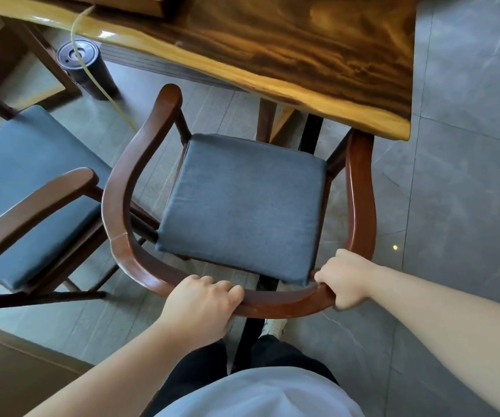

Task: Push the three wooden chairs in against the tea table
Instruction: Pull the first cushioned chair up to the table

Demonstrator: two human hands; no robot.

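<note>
A wooden armchair [128, 188] with a dark grey seat cushion [242, 206] stands right below me, facing the glossy wooden tea table [272, 49]. Its right arm tip sits under the table's near corner; the left arm tip is short of the edge. My left hand [203, 308] grips the curved back rail left of centre. My right hand [345, 278] grips the same rail at its right bend. A second wooden chair [32, 200] with a blue-grey cushion stands to the left, angled, its arm close to the first chair. I see no third chair.
A black cylinder [84, 69] stands on the floor under the table's left part, with a yellow-green cord [104, 94] running past it. Table legs [268, 121] stand behind the seat. Grey tiled floor [453, 176] lies to the right. A wooden surface [17, 371] is at lower left.
</note>
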